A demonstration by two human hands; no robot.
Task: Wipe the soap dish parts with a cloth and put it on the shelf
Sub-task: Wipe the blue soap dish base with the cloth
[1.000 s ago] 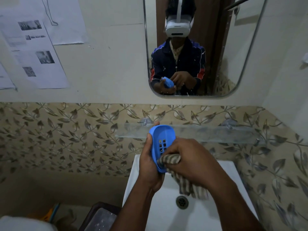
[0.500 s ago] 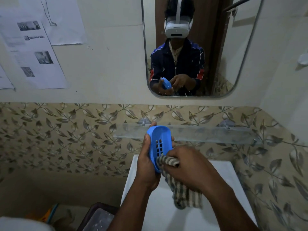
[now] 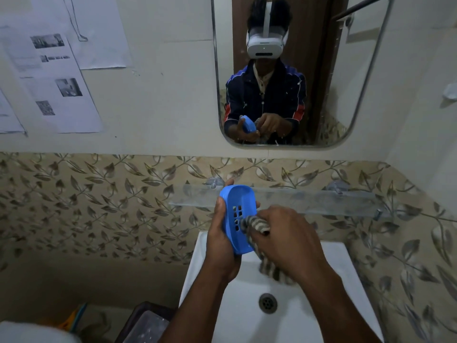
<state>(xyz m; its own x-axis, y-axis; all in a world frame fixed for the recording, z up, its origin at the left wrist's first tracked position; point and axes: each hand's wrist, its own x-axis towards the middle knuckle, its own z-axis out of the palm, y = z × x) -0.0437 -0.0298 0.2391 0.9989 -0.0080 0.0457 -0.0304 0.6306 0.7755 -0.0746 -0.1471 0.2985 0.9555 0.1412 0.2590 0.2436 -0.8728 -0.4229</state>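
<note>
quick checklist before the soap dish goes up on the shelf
1. Left hand grip on the blue soap dish: ok, fingers wrap its back.
2. Right hand holds the striped cloth against the dish's inside: ok.
3. Dish fully wiped and dry: cannot tell.
4. Glass shelf has bare room: ok.
5. Other soap dish parts: cannot tell, none in view.

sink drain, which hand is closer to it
Right. The right hand, gripping the striped cloth, sits above the sink drain; the left hand, holding the blue soap dish, is farther up-left.
</note>
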